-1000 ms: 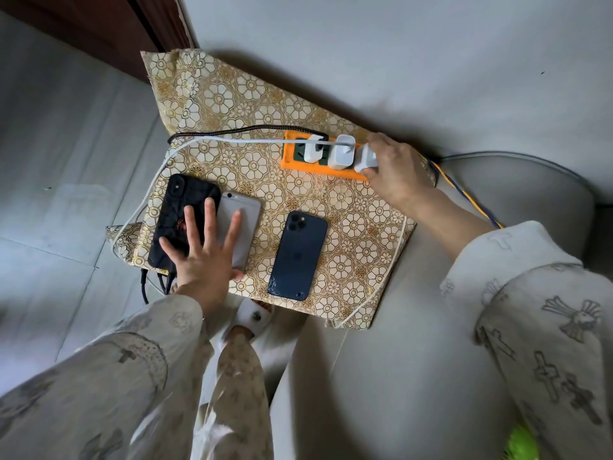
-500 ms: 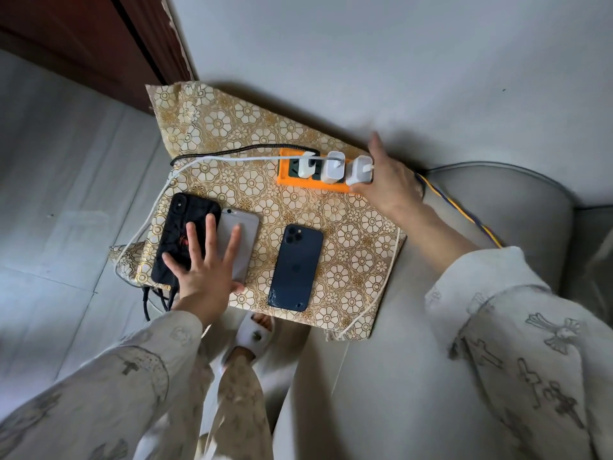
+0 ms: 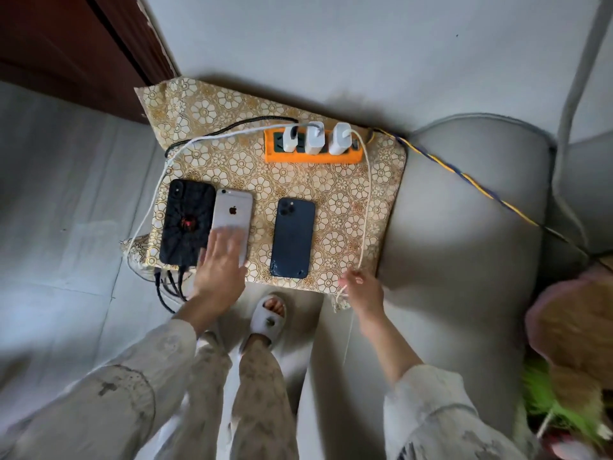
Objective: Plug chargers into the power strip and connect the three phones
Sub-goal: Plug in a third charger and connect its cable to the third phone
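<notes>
An orange power strip lies at the back of a gold flowered cloth, with three white chargers plugged in. Three phones lie face down: a black-cased phone, a silver phone and a dark blue phone. My left hand rests flat with spread fingers on the silver phone's near end. My right hand pinches a white cable that runs from the rightmost charger, just right of the blue phone's near corner. Black and white cables loop round the cloth's left side.
A grey sofa arm lies right of the cloth, with a blue-and-yellow twisted cord across it. A dark wooden door stands at the back left. My slippered foot is under the cloth's near edge. Something orange and green sits at far right.
My right hand left the power strip and came down to the cloth's near right edge, taking hold of the white cable. My left hand slid from the black phone towards the silver one.
</notes>
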